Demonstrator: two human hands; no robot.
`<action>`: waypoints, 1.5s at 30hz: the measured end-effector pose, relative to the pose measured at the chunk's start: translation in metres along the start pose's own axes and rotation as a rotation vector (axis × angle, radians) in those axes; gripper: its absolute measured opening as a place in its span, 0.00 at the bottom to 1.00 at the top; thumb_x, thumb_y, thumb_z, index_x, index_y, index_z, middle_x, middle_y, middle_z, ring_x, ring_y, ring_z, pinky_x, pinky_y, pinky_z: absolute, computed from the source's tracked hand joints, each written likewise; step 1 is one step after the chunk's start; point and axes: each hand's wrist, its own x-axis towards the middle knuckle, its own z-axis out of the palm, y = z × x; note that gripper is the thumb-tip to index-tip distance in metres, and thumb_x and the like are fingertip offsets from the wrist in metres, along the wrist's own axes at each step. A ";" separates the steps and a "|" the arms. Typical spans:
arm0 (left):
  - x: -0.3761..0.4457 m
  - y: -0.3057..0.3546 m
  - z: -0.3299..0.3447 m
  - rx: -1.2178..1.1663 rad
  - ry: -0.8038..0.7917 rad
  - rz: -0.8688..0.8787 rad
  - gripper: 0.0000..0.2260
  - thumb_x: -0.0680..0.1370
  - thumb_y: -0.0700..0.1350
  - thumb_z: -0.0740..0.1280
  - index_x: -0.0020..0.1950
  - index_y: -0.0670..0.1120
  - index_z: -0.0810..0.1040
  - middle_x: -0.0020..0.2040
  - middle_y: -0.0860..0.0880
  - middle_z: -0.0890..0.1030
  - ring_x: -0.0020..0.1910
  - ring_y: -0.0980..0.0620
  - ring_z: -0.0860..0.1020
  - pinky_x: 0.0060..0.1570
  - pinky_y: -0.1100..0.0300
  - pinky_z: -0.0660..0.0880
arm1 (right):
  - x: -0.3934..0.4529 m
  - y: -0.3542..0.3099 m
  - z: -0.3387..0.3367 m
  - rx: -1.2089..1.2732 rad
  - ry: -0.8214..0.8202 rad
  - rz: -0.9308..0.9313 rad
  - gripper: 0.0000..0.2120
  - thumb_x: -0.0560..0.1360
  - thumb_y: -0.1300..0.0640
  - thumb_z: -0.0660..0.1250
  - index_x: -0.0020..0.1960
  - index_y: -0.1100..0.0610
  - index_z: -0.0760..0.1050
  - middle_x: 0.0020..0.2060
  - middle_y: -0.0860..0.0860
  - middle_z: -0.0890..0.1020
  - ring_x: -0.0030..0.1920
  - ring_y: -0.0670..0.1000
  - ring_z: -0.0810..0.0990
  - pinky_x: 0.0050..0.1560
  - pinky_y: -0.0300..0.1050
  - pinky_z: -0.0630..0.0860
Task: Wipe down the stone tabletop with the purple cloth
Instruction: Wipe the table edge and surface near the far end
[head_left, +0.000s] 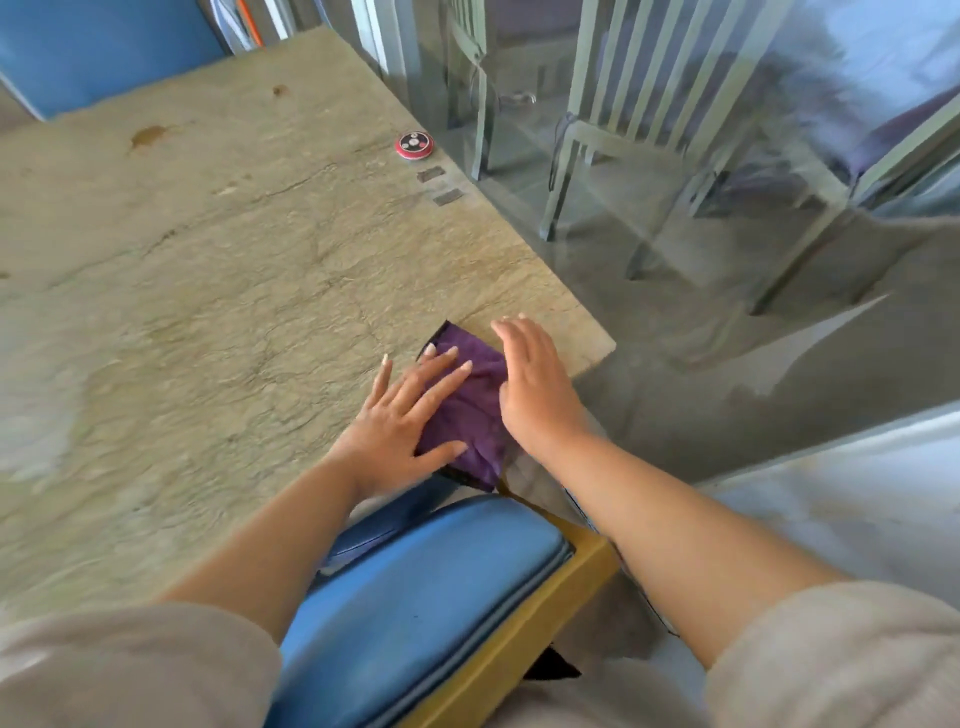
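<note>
A purple cloth (475, 410) lies crumpled on the near right corner of the beige stone tabletop (218, 249), partly hanging over the near edge. My left hand (410, 415) rests flat on the cloth's left side, fingers spread. My right hand (535, 384) is flat with fingers together at the cloth's right edge, near the table's corner; whether it touches the cloth is unclear. Brown stains (148, 136) mark the far left of the tabletop.
A round red call button (414, 144) and two small grey labels (439, 186) sit by the table's right edge. A blue padded chair (415, 613) with a yellow frame is pushed in below my arms. A glass wall (675, 208) stands right of the table.
</note>
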 end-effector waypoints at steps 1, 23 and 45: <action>-0.009 -0.007 -0.006 -0.063 0.068 -0.133 0.32 0.77 0.65 0.53 0.78 0.60 0.43 0.79 0.55 0.48 0.78 0.55 0.42 0.75 0.40 0.39 | -0.001 -0.005 0.006 -0.018 -0.033 -0.103 0.25 0.72 0.68 0.60 0.70 0.63 0.66 0.67 0.61 0.70 0.69 0.60 0.66 0.71 0.54 0.63; -0.180 -0.122 -0.052 -0.168 0.218 -1.073 0.23 0.82 0.58 0.47 0.78 0.56 0.55 0.79 0.57 0.50 0.78 0.56 0.46 0.76 0.50 0.40 | 0.030 -0.153 0.133 -0.303 -0.523 -0.962 0.27 0.77 0.36 0.47 0.75 0.38 0.51 0.77 0.50 0.54 0.77 0.54 0.47 0.73 0.66 0.42; -0.415 -0.337 -0.098 0.082 0.198 -1.135 0.28 0.75 0.73 0.43 0.74 0.71 0.44 0.79 0.56 0.42 0.77 0.50 0.35 0.72 0.36 0.36 | 0.086 -0.443 0.319 -0.363 -0.212 0.038 0.27 0.80 0.41 0.48 0.77 0.44 0.50 0.78 0.51 0.49 0.77 0.54 0.45 0.73 0.62 0.44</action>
